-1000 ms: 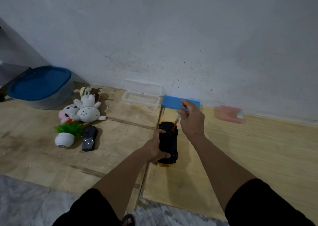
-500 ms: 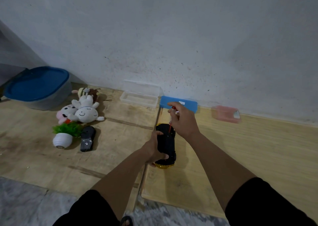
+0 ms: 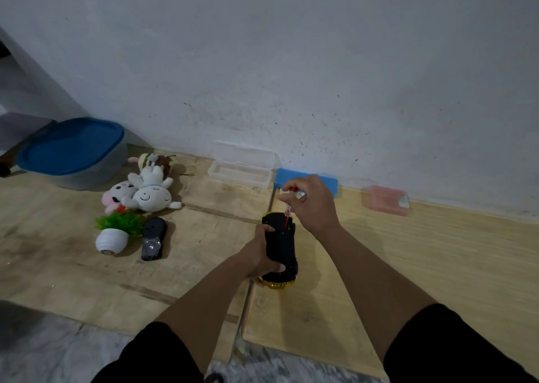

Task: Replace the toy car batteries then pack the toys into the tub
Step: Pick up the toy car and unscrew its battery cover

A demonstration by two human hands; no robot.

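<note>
A toy car (image 3: 281, 244) lies upside down on the wooden floor, black underside up, yellow body showing at its near end. My left hand (image 3: 259, 258) grips its left side. My right hand (image 3: 310, 203) pinches a small red-handled screwdriver (image 3: 288, 213), its tip down on the far end of the car's underside. At the back left stands the grey tub with a blue lid (image 3: 71, 149). Plush toys (image 3: 145, 191), a small green plant in a white pot (image 3: 115, 231) and a black remote (image 3: 154, 238) lie between tub and car.
Along the white wall sit a clear plastic box (image 3: 240, 169) with its lid up, a blue case (image 3: 332, 182) behind my right hand, and a pink case (image 3: 386, 200) to the right. Bare wooden boards spread right of the car. Grey marbled floor lies at the near edge.
My right hand has shifted slightly on the screwdriver, which stays over the car's far end. My left hand keeps its grip on the car. The view has shifted a little.
</note>
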